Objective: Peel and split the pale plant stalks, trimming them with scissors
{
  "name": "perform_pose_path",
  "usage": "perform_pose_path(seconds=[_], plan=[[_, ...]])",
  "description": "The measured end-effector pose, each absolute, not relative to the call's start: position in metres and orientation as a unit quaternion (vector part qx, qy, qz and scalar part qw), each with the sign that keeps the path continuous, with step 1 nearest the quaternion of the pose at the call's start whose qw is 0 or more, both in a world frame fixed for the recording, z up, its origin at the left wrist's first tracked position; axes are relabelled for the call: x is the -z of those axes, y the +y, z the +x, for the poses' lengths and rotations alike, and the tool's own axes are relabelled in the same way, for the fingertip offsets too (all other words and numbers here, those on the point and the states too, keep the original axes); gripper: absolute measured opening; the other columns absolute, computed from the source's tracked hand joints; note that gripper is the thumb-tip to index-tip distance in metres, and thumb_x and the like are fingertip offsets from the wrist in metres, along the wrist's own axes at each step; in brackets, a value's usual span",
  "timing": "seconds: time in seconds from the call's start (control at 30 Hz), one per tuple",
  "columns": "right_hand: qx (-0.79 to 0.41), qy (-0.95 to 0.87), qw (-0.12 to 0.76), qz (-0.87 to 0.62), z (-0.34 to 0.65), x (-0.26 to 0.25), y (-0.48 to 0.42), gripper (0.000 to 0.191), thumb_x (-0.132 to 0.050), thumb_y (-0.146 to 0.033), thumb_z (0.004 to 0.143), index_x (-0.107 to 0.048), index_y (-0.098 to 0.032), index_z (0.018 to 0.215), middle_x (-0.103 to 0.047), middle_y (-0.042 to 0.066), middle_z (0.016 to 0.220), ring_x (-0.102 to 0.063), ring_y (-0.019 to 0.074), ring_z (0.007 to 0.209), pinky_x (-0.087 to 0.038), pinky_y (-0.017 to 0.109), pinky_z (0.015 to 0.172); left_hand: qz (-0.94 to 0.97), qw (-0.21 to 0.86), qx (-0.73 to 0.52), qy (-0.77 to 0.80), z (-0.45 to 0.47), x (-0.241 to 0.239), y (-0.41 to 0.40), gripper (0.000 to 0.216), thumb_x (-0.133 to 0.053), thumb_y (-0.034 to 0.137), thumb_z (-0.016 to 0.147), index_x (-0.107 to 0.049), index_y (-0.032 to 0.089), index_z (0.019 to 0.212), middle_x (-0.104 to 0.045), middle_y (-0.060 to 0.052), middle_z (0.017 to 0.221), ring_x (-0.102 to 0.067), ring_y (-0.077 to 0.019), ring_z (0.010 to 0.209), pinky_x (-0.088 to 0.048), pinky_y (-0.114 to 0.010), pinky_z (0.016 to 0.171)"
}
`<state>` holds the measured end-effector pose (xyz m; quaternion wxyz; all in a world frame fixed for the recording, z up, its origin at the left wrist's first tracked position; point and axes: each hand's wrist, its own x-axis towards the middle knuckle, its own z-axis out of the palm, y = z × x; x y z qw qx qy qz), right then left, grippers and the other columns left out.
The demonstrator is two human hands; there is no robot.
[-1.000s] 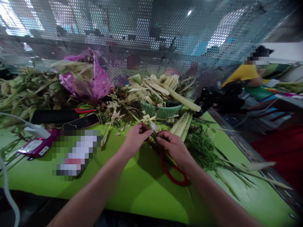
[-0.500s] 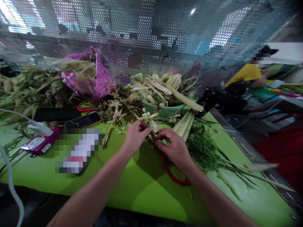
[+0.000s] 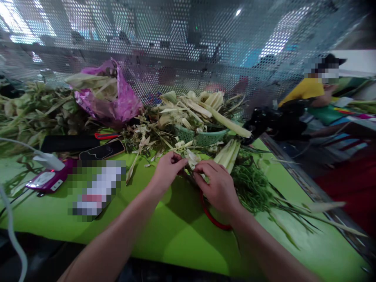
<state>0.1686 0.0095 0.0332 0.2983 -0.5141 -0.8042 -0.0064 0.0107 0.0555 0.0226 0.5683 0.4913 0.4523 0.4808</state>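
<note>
Showing between the two hands (image 3: 168, 172) (image 3: 219, 185) — pale husk (image 3: 192, 156), close to both.

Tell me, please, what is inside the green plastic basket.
Pale husks are heaped in the green plastic basket, one long strip jutting past its right rim. The heap covers the bottom, so nothing there shows.

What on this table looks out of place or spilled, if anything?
Dry scraps lie loose on the green table beside the basket, as if spilled over. One long pale stalk sticks out past the basket's rim. The purple power socket looks odd so near plant material. I see no clear damage.
</note>
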Motion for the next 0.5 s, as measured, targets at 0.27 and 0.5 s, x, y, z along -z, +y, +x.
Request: perform_pose_path(seconds=[0.27,0.5], plan=[[-0.012,-0.774,0.325,-0.544,0.1713,-0.035,0.0113,0.004,-0.053,-0.018,0.086,-0.053,-0.019,0.082,-0.058,0.005,0.087,-0.054,0.02,0.084,-0.04,0.031,0.074,0.514,0.571,-0.468,0.437,0.0096,-0.0252,0.0561,0.019,-0.068,0.025,0.07,-0.051,0.015,0.071,-0.05,0.005,0.055,-0.047,-0.0071,0.048,-0.037,-0.02,0.048],[-0.026,-0.756,0.335,-0.562,0.1741,-0.0369,0.0126,0.004,-0.054,-0.018,0.084,-0.053,-0.019,0.08,-0.057,0.004,0.085,-0.054,0.0192,0.08,-0.039,0.03,0.072,0.517,0.572,-0.464,0.435,0.0076,-0.0272,0.056,0.017,-0.066,0.024,0.071,-0.052,0.015,0.072,-0.05,0.005,0.058,-0.046,-0.0059,0.047,-0.038,-0.02,0.047]])
